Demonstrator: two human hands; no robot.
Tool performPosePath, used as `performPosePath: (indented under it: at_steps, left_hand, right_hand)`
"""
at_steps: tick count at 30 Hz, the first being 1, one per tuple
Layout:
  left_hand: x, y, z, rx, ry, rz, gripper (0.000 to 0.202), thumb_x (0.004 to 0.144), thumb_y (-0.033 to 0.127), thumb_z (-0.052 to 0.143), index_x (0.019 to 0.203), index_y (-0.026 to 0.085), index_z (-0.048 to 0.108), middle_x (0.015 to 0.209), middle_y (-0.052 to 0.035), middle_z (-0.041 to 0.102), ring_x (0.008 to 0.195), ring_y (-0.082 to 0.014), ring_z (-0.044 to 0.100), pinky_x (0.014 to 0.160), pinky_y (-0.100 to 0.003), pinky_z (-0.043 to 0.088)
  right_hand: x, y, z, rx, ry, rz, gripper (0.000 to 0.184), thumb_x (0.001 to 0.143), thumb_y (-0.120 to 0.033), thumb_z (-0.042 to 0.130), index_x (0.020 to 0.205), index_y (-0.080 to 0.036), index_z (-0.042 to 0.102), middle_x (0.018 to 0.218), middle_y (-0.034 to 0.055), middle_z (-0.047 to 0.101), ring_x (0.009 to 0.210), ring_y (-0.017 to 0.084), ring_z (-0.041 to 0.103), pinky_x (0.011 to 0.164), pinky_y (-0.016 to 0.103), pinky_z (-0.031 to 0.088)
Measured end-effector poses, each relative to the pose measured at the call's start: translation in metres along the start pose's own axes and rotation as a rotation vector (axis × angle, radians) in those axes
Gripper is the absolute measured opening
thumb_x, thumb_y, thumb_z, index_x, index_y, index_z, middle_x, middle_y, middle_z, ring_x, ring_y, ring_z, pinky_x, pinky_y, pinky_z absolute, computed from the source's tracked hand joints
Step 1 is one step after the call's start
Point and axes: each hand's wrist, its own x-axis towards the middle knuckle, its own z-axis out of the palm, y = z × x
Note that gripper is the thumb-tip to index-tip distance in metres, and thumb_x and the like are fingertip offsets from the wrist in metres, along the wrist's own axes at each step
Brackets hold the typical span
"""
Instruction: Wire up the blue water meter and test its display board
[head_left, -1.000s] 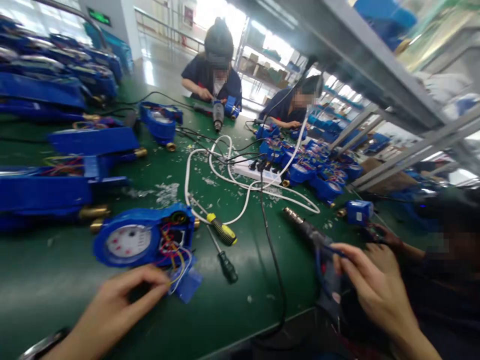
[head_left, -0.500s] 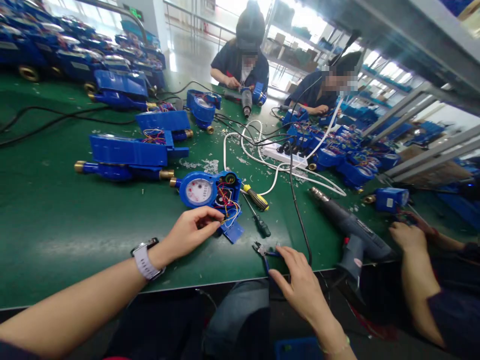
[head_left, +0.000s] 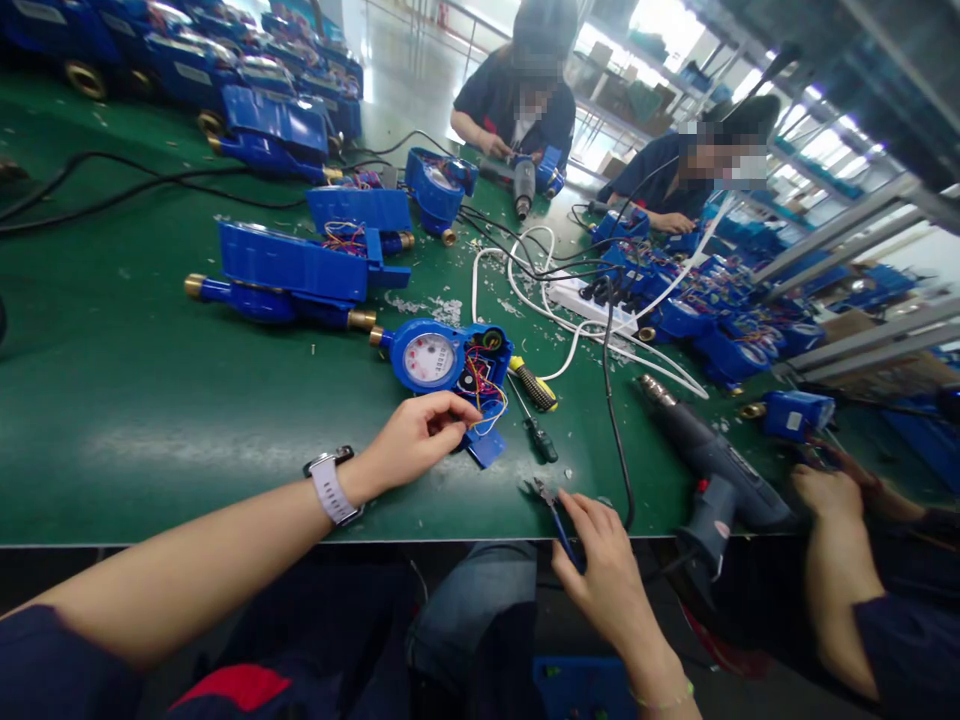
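Observation:
Just in front of me lies a blue water meter (head_left: 401,375) with a round white dial, its wiring box open. My left hand (head_left: 416,435), closed in a pinch, holds thin wires (head_left: 491,415) at the box's near edge; the fingertips partly hide them. A pair of wire cutters (head_left: 556,515) with blue handles is in my right hand (head_left: 604,560) near the table edge, jaws pointing away from me and to the left. Between meter and cutters lie a dark-handled screwdriver (head_left: 541,440) and a yellow-and-black screwdriver (head_left: 536,385).
A heat gun (head_left: 712,450) rests at the right, beside a co-worker's hands (head_left: 832,490). More blue meters (head_left: 292,265) stand at left and behind. A white power strip (head_left: 592,305) and cables cross the green table (head_left: 187,430). Two people sit opposite.
The view has shifted, so the table's things sit further right. My right fingers have closed around the cutters, whose handles are now nearer each other. My left hand keeps its pinch at the wires.

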Motion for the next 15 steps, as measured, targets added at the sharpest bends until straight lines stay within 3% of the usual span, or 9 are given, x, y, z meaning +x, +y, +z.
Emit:
performPosePath:
  at_steps: [5, 11, 15]
  left_hand:
    - [-0.001, 0.000, 0.001, -0.018, 0.013, -0.006, 0.019, 0.082, 0.019, 0.054, 0.095, 0.012, 0.066, 0.088, -0.0062, 0.069, 0.066, -0.0113, 0.058, 0.060, -0.024, 0.048]
    - [0.001, -0.001, 0.003, 0.036, -0.002, 0.003, 0.015, 0.082, 0.024, 0.060, 0.087, 0.013, 0.068, 0.080, -0.0036, 0.066, 0.062, -0.0099, 0.053, 0.056, -0.022, 0.042]
    - [0.003, -0.004, 0.004, -0.012, 0.008, -0.014, 0.016, 0.082, 0.028, 0.061, 0.083, 0.013, 0.067, 0.078, -0.0032, 0.065, 0.067, -0.0117, 0.054, 0.060, -0.024, 0.042]
  right_hand:
    - [0.011, -0.020, -0.006, 0.172, 0.113, 0.058, 0.045, 0.091, -0.020, 0.045, 0.136, -0.020, 0.044, 0.119, 0.0120, 0.053, 0.111, 0.025, 0.053, 0.092, 0.042, 0.049]
    - [0.043, -0.044, -0.012, 0.114, 0.182, -0.075, 0.047, 0.085, -0.009, 0.045, 0.130, -0.021, 0.050, 0.113, 0.0115, 0.056, 0.105, 0.026, 0.054, 0.090, 0.044, 0.047]
    - [0.067, -0.054, -0.014, 0.093, 0.187, -0.077, 0.043, 0.085, -0.011, 0.047, 0.127, -0.018, 0.052, 0.110, 0.0123, 0.059, 0.101, 0.028, 0.054, 0.087, 0.046, 0.047]
